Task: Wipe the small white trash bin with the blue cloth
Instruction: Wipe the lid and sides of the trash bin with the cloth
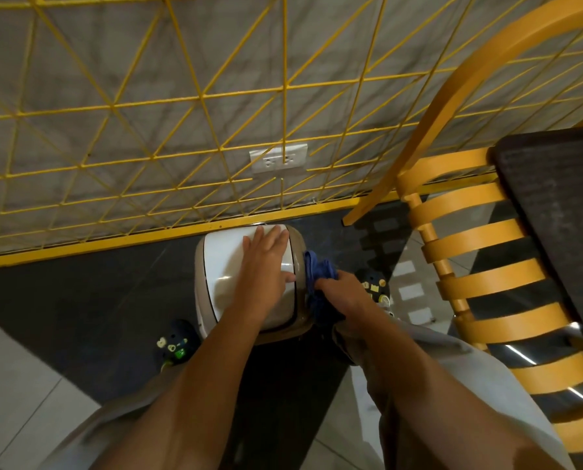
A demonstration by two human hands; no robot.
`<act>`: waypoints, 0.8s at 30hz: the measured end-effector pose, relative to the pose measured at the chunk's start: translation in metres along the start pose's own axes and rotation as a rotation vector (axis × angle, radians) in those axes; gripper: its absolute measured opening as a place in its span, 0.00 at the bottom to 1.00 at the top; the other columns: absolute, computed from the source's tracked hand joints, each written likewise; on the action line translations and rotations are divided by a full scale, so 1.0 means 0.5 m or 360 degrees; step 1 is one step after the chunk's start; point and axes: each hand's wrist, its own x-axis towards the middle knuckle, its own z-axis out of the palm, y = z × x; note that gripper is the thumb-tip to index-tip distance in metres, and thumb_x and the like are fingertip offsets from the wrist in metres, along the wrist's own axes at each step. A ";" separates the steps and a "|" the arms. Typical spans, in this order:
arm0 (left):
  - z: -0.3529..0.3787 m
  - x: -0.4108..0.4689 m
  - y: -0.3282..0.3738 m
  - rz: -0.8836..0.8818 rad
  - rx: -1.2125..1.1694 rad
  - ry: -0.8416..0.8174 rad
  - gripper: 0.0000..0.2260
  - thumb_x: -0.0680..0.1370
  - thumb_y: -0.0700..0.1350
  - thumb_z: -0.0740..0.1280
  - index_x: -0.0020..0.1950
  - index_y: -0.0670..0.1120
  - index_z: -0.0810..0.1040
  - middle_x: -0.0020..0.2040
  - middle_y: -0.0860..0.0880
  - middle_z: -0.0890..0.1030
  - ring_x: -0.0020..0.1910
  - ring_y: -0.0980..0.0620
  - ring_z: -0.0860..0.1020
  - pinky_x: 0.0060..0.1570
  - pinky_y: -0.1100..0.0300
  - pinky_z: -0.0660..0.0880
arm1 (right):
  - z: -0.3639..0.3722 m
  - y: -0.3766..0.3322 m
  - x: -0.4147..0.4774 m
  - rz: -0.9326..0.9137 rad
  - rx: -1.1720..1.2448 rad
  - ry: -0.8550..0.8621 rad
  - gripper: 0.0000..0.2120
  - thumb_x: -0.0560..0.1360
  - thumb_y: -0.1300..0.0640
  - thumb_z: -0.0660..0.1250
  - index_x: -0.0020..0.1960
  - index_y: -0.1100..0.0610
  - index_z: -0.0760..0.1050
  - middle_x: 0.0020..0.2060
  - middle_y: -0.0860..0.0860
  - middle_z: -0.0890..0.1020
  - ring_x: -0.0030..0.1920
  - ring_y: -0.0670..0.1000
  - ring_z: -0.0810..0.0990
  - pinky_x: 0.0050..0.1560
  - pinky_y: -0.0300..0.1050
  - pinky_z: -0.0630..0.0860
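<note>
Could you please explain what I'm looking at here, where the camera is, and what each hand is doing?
There is no machine: a person wears a camera on the head, so the single picture looks down along both arms. On the dark floor, by a yellow wire grid on the wall, stands a small white trash bin. The left hand rests flat on its lid, fingers straight. The right hand grips a bunched blue cloth against the bin's right side. A yellow slatted chair and a dark table are to the right.
</note>
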 end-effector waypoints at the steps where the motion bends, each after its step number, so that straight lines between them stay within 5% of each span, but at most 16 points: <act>1: -0.001 0.000 0.000 0.0000 0.0001 -0.0010 0.34 0.75 0.44 0.68 0.76 0.46 0.53 0.77 0.49 0.52 0.77 0.46 0.44 0.73 0.52 0.38 | 0.003 0.008 -0.005 0.0053 0.0000 -0.0015 0.10 0.73 0.60 0.63 0.53 0.62 0.76 0.51 0.63 0.80 0.51 0.61 0.79 0.57 0.57 0.76; 5: -0.004 0.000 -0.001 0.0006 -0.0008 -0.0025 0.34 0.75 0.44 0.68 0.76 0.46 0.53 0.78 0.49 0.52 0.77 0.46 0.44 0.73 0.52 0.38 | 0.003 0.015 -0.008 0.0139 -0.0061 -0.0035 0.15 0.71 0.61 0.64 0.56 0.65 0.74 0.50 0.63 0.80 0.51 0.63 0.79 0.55 0.57 0.77; 9: -0.003 0.000 -0.008 0.0045 -0.0031 -0.0017 0.34 0.74 0.44 0.68 0.75 0.45 0.54 0.77 0.49 0.53 0.77 0.46 0.44 0.73 0.52 0.38 | -0.008 -0.028 0.004 0.0000 -0.0059 -0.0012 0.14 0.73 0.65 0.61 0.57 0.68 0.74 0.45 0.65 0.79 0.46 0.61 0.79 0.36 0.45 0.72; 16: 0.004 0.000 -0.014 0.0067 -0.0001 0.0008 0.34 0.74 0.44 0.69 0.75 0.45 0.55 0.77 0.48 0.54 0.77 0.45 0.45 0.73 0.52 0.37 | -0.001 -0.064 0.029 -0.0245 -0.0064 0.0048 0.10 0.74 0.62 0.62 0.55 0.57 0.74 0.48 0.57 0.79 0.50 0.58 0.78 0.53 0.52 0.75; 24: -0.001 -0.005 -0.007 0.0027 0.0031 -0.0023 0.33 0.75 0.45 0.67 0.75 0.45 0.53 0.77 0.48 0.52 0.77 0.46 0.44 0.73 0.53 0.38 | 0.027 0.012 -0.017 -0.0148 -0.0339 0.0033 0.11 0.76 0.61 0.59 0.55 0.62 0.73 0.50 0.59 0.77 0.45 0.55 0.76 0.43 0.43 0.70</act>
